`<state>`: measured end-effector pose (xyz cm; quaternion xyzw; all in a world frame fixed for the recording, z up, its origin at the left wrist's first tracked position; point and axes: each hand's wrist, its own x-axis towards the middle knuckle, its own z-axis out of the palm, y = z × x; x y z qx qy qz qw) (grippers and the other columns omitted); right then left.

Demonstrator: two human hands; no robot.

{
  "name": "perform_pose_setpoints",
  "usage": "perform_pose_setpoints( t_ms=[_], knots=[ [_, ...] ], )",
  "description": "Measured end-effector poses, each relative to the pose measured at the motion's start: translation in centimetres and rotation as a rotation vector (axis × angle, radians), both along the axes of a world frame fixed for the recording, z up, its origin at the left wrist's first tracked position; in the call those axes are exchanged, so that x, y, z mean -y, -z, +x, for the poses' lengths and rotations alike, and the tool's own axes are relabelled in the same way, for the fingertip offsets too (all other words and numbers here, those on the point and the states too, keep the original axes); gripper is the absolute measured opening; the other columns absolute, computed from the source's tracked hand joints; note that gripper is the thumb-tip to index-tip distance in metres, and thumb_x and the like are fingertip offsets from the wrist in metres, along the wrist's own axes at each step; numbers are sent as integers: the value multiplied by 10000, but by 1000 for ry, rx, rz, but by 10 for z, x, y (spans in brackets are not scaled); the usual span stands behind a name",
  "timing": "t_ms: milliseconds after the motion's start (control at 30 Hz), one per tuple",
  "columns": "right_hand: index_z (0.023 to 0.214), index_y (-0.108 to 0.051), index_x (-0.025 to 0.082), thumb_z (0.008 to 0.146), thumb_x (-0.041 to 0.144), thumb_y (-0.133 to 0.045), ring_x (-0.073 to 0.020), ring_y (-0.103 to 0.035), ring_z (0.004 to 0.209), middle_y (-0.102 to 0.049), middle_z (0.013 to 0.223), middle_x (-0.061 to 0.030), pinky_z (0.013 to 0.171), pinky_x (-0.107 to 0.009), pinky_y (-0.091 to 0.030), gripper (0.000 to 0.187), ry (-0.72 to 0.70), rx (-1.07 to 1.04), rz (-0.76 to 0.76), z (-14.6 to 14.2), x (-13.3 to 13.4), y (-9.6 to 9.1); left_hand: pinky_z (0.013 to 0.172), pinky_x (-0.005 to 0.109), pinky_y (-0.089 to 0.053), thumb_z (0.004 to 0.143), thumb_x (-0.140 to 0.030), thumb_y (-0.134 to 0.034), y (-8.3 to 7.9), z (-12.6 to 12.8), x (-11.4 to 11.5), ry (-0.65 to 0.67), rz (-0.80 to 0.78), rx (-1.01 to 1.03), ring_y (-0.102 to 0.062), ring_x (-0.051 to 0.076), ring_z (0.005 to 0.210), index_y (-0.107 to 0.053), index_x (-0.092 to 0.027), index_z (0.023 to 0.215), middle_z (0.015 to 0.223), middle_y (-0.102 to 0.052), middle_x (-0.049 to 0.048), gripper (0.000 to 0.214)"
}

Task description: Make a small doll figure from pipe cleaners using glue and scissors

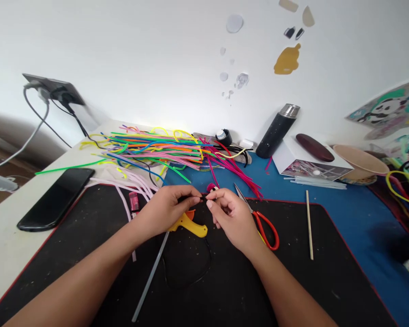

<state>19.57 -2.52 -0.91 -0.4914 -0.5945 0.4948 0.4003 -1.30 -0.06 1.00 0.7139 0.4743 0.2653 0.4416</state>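
Observation:
My left hand (172, 206) and my right hand (232, 220) meet over the black mat (245, 281), fingertips pinched close together. Between them is a small black piece (203, 198), too small to make out clearly; both hands grip it. Under my left hand lies a yellow glue gun (194, 225), partly hidden, with a long translucent glue stick (150, 279) reaching toward me. Just behind the fingertips sits a small magenta object (211, 187), mostly covered. Scissors with red handles (267, 229) lie beside my right hand, blades pointing away.
Many-coloured pipe cleaners (157, 147) are heaped at the back. A black phone (56, 197) lies left. A black flask (277, 129) and a white box (293, 154) stand behind right. A thin wooden stick (309, 225) rests on the mat. A pink-red lighter-like item (133, 202) is left.

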Motion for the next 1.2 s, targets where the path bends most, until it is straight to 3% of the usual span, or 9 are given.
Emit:
perform_pose_setpoints(
  t_ms=[400,733,967,1200],
  knots=[
    [968,-684,224,962,267,-613,-122,-497,554,-497,613,78,579,-255,-380,83,27,304,233,-2,2,6,691,258,-456,970,-428,-561,-2,1,1,61,-92,-75,-622,170,743,-791,-193,969,819,-732,13,328],
    [1019,-713,237,970,275,-640,-124,-514,562,-541,637,67,581,-251,-393,96,7,371,260,0,4,7,574,224,-411,906,-474,-654,-3,-2,-2,34,-278,28,-565,138,631,-769,-172,893,748,-693,8,323],
    [1002,-718,242,978,270,-624,-120,-499,557,-542,646,63,580,-246,-383,101,-2,415,306,0,5,8,472,194,-336,887,-477,-667,-3,-4,-2,44,-334,28,-464,97,526,-784,-170,907,671,-633,-11,329],
    [1033,-738,239,985,250,-609,-126,-514,563,-584,649,52,587,-250,-374,138,-40,485,359,0,5,4,453,195,-328,854,-494,-684,-4,-4,-3,32,-396,39,-467,102,523,-770,-162,900,653,-603,-11,346]
  ],
)
